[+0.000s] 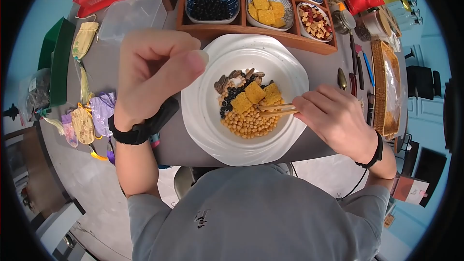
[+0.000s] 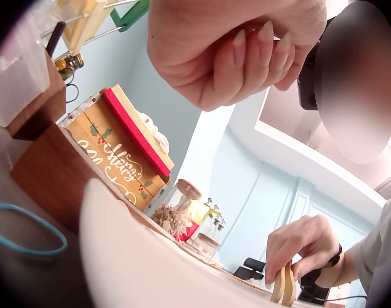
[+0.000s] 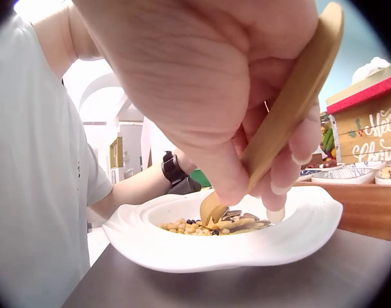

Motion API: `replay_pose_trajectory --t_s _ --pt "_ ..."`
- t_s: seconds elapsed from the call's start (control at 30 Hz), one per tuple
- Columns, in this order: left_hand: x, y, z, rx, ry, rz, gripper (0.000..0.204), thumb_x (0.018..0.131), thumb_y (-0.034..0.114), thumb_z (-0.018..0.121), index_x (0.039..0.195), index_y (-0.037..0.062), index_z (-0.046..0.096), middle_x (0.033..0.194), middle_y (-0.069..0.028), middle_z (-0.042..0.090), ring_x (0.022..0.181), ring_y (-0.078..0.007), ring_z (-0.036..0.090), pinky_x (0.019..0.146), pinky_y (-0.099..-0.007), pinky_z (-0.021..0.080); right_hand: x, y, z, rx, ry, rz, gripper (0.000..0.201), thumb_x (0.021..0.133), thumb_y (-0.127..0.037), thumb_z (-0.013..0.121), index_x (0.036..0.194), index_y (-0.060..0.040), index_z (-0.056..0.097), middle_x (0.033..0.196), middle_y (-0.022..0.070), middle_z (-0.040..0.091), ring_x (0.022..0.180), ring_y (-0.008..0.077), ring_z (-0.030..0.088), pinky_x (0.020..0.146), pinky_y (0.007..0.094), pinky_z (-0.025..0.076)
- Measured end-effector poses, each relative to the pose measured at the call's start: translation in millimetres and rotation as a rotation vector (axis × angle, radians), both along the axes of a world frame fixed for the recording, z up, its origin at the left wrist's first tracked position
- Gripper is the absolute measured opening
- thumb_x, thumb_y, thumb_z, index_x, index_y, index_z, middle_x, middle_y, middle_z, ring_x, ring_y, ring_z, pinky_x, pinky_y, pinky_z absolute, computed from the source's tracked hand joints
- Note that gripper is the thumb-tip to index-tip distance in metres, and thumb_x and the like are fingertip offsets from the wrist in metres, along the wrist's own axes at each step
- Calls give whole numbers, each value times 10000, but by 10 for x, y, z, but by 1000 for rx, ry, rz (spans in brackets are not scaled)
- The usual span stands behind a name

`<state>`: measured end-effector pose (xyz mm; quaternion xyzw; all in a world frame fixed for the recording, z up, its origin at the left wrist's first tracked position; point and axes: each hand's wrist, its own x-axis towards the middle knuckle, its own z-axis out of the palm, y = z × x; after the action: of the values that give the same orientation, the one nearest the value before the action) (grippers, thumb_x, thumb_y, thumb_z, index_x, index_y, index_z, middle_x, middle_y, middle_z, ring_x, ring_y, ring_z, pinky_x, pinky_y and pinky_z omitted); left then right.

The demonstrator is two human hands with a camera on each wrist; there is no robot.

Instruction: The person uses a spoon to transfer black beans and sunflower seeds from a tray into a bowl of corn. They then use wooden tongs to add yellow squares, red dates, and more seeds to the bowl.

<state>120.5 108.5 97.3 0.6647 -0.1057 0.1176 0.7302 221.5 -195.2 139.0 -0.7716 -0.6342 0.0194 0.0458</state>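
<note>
I'm pinching wooden tongs (image 3: 291,102) in right hand (image 1: 333,118), tips dipping beside yellow squares (image 1: 254,93) inside white bowl (image 1: 198,113), probably sparing food direct touch. Left hand (image 1: 150,77) hovering, curled in, holding nothing visible, likely leaving access clear. Bowl sitting central, apparently for easy reach: glossy, wavy-rimmed. Squares looking porous, crumbly; tan beans (image 1: 249,124) lying round, smooth.
</note>
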Motion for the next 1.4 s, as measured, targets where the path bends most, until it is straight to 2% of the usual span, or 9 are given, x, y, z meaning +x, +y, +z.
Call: replay_pose_trajectory --t_s 0.23,0.7,0.8,0.9,0.93,1.03,1.13,1.23,1.4 --pt "-13 12 9 -5 -5 -10 293 899 38 634 635 0 512 622 37 447 580 -36 370 520 -251 248 26 44 -58 -9 -28 12 290 737 -88 800 986 -34 662 891 54 668 783 235 630 658 358 541" --pt "-10 7 7 -7 -23 -5 327 902 22 621 615 17 463 607 40 417 572 -36 348 511 -258 235 27 61 66 -44 -1 5 264 762 -96 789 979 -13 664 877 73 664 762 261 623 661 372 530" --pt "-5 7 -7 19 -62 29 325 895 -5 616 618 16 446 600 33 407 573 -40 337 511 -261 234 71 147 294 49 -42 -10 201 771 -89 738 929 0 650 804 83 625 752 263 627 642 368 512" --pt "-33 -11 56 11 -41 49 352 885 -31 614 619 22 389 590 30 369 572 -51 312 509 -272 220 301 330 391 215 -75 -55 196 808 -97 759 943 10 665 830 116 656 757 323 635 657 408 503" --pt "-23 13 54 4 -47 44 362 886 -29 614 618 24 378 589 31 361 570 -52 308 508 -275 217 471 534 373 307 -57 -118 180 832 -105 750 952 7 675 835 143 662 768 370 622 670 440 497" --pt "-22 40 36 -8 -43 57 388 885 -21 623 615 28 348 580 33 337 562 -60 291 503 -287 204 743 815 233 395 -87 -103 159 853 -118 736 973 -20 700 866 163 683 828 387 654 710 465 515" --pt "-21 17 58 -7 -48 79 382 874 -20 632 612 26 357 572 24 344 553 -65 298 499 -293 204 862 1003 128 347 -35 -146 159 860 -133 734 968 -21 702 872 166 690 856 387 663 726 473 523" --pt "-9 15 59 21 -62 91 375 859 -24 639 608 24 365 560 16 347 544 -72 304 495 -299 205 961 1085 65 300 -63 -60 223 881 -137 758 1048 2 709 936 178 702 836 338 695 720 402 556" --pt "-8 23 62 34 -35 84 366 844 -34 636 601 23 368 548 17 336 533 -78 298 494 -304 204 970 1045 29 327 31 -153 186 864 -139 733 1004 -20 705 883 188 696 855 396 666 737 474 526"
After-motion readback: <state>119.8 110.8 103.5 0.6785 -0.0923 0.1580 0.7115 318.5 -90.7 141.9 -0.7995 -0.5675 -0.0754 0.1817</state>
